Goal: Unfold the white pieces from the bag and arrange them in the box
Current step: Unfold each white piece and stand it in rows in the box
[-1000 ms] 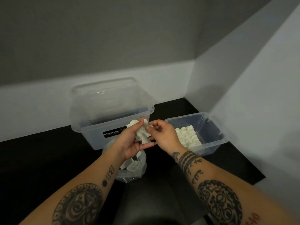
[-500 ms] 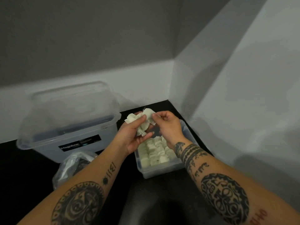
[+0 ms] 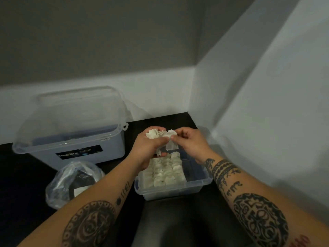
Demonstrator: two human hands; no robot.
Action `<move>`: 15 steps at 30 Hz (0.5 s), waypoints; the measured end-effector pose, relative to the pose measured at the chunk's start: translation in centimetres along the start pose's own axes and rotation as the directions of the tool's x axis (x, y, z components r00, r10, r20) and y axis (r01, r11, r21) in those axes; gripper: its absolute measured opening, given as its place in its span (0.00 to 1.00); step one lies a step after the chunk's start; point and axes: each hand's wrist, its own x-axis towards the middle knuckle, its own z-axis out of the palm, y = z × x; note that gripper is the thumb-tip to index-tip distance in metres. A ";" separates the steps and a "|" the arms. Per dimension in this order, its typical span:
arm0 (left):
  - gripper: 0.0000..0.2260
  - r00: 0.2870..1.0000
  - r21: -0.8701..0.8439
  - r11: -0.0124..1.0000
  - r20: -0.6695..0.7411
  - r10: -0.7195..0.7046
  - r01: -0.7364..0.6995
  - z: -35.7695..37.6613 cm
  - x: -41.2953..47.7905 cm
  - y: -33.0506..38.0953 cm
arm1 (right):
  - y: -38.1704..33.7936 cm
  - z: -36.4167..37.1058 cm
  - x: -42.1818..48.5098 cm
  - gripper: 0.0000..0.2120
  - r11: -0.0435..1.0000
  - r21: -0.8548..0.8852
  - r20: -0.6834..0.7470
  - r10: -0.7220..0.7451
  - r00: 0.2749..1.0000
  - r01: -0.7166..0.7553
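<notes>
Pinching one white piece [image 3: 171, 134], left hand [image 3: 148, 148] and right hand [image 3: 193, 143] fingers [image 3: 182, 131] curl (over box [image 3: 170, 191]).

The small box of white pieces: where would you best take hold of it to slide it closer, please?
Probably the small box by its near rim, from the front. The lip juts past the wall there and faces the person, while the far end sits under the left hand and right hand. Hook fingers at the right corner, where no white pieces lie.

Bare worktop [image 3: 115, 166] runs between the plastic bag [image 3: 60, 182] and the small box [image 3: 178, 193]; the lidded Megabox bin [image 3: 74, 139] blocks the back edge; the wall [image 3: 249, 122] hems the right edge.
</notes>
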 end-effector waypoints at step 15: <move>0.09 0.996 -0.022 1.000 -0.086 -0.008 0.007 -0.6 0.8 -2.5 | 2.7 1.2 0.6 0.16 0.424 -0.898 0.161 0.563 0.810 -0.116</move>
